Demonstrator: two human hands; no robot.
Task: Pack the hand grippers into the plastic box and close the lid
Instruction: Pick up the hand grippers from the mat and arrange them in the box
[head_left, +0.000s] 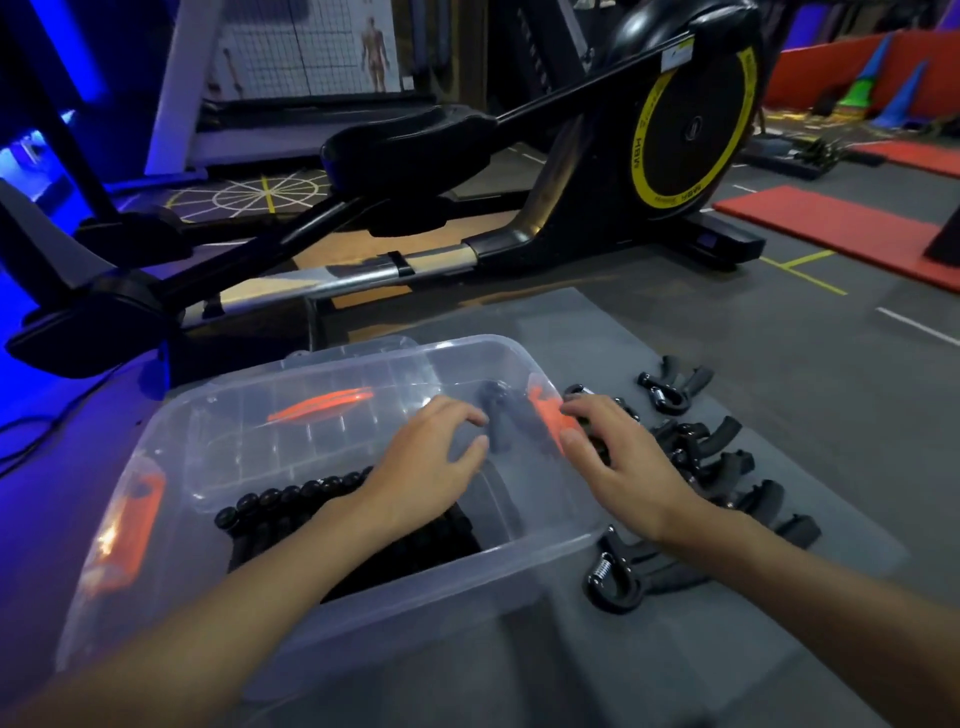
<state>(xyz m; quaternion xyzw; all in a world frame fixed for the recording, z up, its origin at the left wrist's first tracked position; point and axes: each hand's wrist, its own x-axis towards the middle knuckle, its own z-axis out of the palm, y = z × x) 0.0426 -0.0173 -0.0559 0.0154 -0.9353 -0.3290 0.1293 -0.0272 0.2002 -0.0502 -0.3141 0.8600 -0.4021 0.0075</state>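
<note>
The clear plastic box (441, 597) with orange clips sits open on a grey mat (779, 364). Black hand grippers with round ends (291, 501) lie packed in a row inside it. More black grippers with silver springs (685, 434) lie in a line on the mat, just right of the box.

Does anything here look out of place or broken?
Nothing looks damaged or spilled. Several hand grippers lie loose on the grey mat right of the plastic box, simply not yet packed.
</note>
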